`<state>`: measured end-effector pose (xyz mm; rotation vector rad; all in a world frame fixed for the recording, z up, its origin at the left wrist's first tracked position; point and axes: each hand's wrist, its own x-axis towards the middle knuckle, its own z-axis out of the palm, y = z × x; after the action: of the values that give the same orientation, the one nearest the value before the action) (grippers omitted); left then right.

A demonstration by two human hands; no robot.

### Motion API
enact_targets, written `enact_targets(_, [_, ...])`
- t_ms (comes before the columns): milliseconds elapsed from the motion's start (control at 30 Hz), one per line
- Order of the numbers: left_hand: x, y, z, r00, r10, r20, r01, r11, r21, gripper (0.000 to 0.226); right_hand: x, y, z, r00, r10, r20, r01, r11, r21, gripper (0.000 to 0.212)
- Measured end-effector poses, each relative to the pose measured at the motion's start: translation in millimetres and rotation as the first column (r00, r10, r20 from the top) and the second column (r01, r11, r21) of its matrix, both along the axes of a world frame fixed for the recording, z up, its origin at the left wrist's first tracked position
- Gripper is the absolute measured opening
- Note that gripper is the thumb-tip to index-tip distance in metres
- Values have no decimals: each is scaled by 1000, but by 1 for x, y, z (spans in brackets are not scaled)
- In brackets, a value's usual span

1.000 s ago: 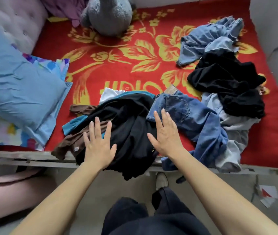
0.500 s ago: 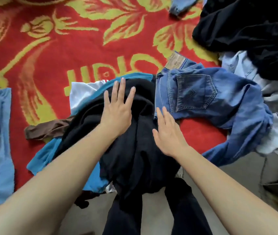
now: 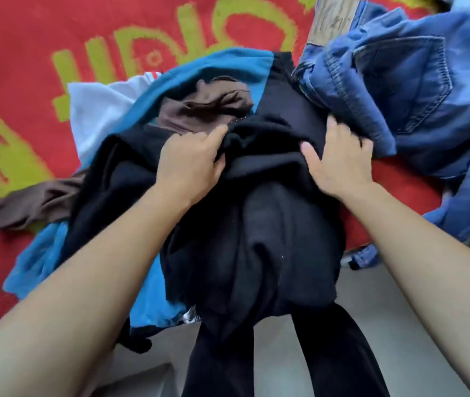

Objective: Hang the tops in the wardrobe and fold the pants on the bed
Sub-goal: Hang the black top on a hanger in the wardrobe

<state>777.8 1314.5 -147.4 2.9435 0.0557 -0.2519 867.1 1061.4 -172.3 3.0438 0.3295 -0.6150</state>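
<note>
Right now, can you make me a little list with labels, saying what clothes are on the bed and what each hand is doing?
surface: red blanket with yellow pattern
top of pile: black fabric garment
under it: teal cloth garment, brown cloth garment, white cloth garment
right of pile: blue denim jeans, back pocket facing up
left hand: grips the black fabric garment
right hand: grips the black fabric garment, right beside the jeans
</note>
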Motion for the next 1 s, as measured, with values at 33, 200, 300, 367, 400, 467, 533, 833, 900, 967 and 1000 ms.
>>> enact_targets(33, [-26,2,0,1000,8,-13,-7,1000,9,47,-3,3,1,998,25,-53,-23,999,46,80])
enact_targets(200, [-129,-13,-10,983,174,-52,-173,985,16,52,-44,28,9,951,273,-144,-210,915,345,59])
enact_targets(300, [-150,-37,-11,976,217,-30,-218,975,-45,33,-60,23,19,948,314,-42,-263,855,447,41])
enact_targets(367, [-155,-47,-7,972,234,-28,-235,968,-83,28,-69,14,27,917,397,34,-354,774,525,33])
enact_targets(400, [-155,-51,-4,967,253,-31,-255,962,-96,29,-73,9,32,901,432,42,-381,742,552,33])
enact_targets(467, [-153,-57,6,935,352,-51,-355,926,-127,35,-84,-1,43,899,436,-44,-324,728,605,44])
enact_targets(533, [-149,-62,26,856,511,-84,-517,836,-185,38,-92,-12,59,893,421,-159,-245,750,614,67])
enact_targets(833, [-121,-88,224,635,722,274,-617,688,-383,54,-86,-34,204,892,423,-158,-235,734,638,35])
enact_targets(900, [-122,-101,270,573,748,333,-603,661,-447,55,-81,-36,244,893,433,-126,-248,704,665,33])
enact_targets(967, [-130,-116,312,485,795,363,-613,606,-508,53,-80,-40,283,875,476,-87,-291,661,692,36])
enact_targets(1000, [-137,-123,330,421,831,365,-627,557,-545,52,-80,-41,301,854,517,-56,-326,618,716,36])
